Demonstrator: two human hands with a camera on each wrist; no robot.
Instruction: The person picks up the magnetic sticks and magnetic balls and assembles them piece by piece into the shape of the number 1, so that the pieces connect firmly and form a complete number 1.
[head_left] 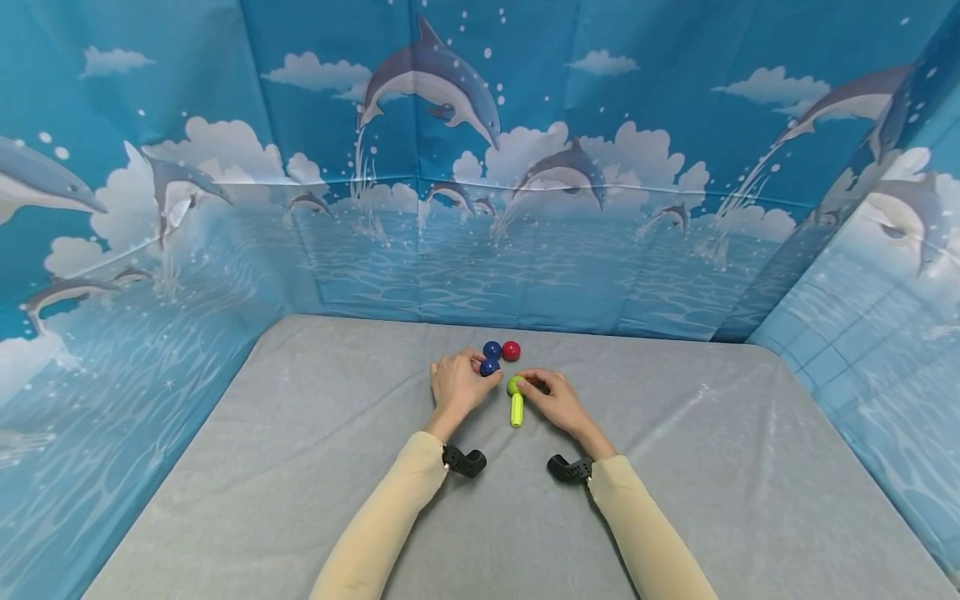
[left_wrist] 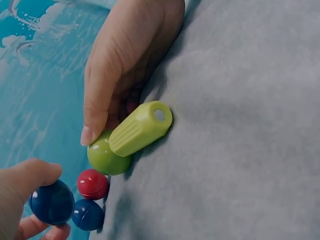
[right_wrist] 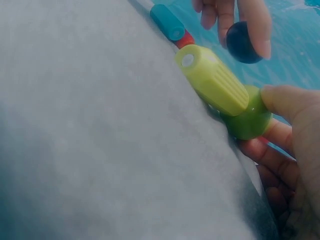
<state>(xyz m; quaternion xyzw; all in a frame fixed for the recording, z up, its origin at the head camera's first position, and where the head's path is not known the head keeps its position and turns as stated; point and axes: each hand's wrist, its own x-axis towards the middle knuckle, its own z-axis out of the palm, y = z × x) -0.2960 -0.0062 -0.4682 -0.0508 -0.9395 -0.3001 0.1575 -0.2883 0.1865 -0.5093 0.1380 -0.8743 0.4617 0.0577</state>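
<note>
Your left hand [head_left: 459,383] pinches blue ball [head_left: 490,367], second blue ball [head_left: 492,349] just beyond it, red ball [head_left: 512,350] beside that one. Your right hand [head_left: 557,402] pinches green ball [head_left: 513,385]; yellow stick [head_left: 517,411] touches its near side, pointing toward you. You wear black wrist devices [head_left: 465,461], cream sleeves [head_left: 384,517]. Gray cloth [head_left: 300,467] underneath, dolphin curtain [head_left: 465,258] behind.

Pale yellow sleeves [head_left: 386,521]; black, seemingly plastic wristbands [head_left: 467,462].
</note>
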